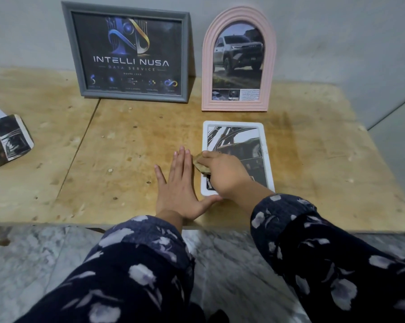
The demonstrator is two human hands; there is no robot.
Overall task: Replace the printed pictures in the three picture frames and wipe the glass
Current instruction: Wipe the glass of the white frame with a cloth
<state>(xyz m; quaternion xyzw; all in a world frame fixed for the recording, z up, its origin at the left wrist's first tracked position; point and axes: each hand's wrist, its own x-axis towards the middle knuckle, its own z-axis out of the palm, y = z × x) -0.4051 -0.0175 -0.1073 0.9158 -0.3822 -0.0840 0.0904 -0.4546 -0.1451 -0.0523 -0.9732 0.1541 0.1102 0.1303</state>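
Wiping glass of white frame (237, 157), flat on table (127, 148): right hand (225, 173) grips cloth (200, 164); left hand (179, 190), fingers straight, braces frame's edge. Grey frame (129, 52) and pink frame (239, 59) stand upright with prints, seemingly finished. Loose prints (8, 141) lie far left.

- Looks like a plain room in a home: stained plywood bench (131, 141) against bare grey wall (336, 31).
- Marble-patterned tile floor (33, 264) below bench edge.

The grey frame (127, 52) print reads "INTELLI NUSA", "DATA SERVICE" beneath; smaller captions seem too blurred to read.
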